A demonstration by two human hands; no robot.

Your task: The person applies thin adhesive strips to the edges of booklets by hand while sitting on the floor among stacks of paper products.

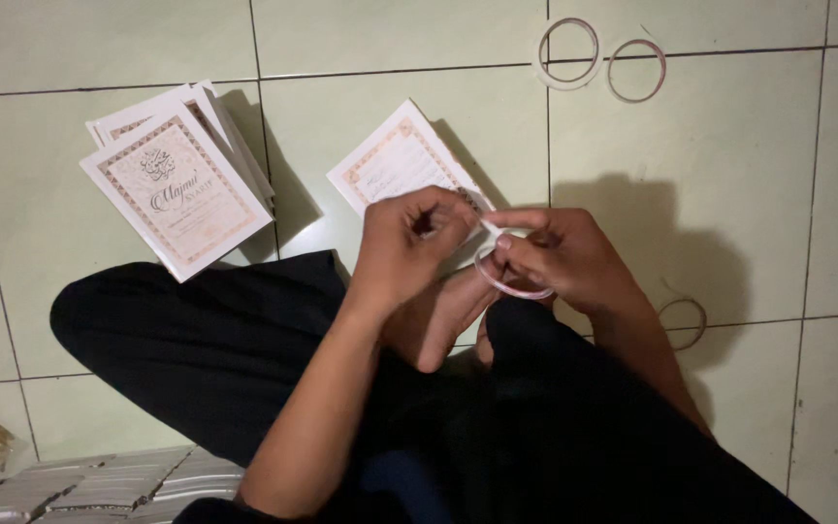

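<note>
Above the crossed legs, the right hand pinches a thin tape ring while the left hand closes its fingertips on the tape's end. One booklet lies on the floor just beyond the hands, a fanned stack of booklets farther left. Two more tape rings lie farthest away.

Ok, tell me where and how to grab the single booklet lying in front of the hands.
Probably by its far-left corner, coming from above and the left. The single booklet lies flat on the tiled floor, turned diamond-wise, and its near-right end is hidden behind the left hand and right hand, which are busy with a tape ring. The far edges are bare, so fingertips could slide under there.
</note>
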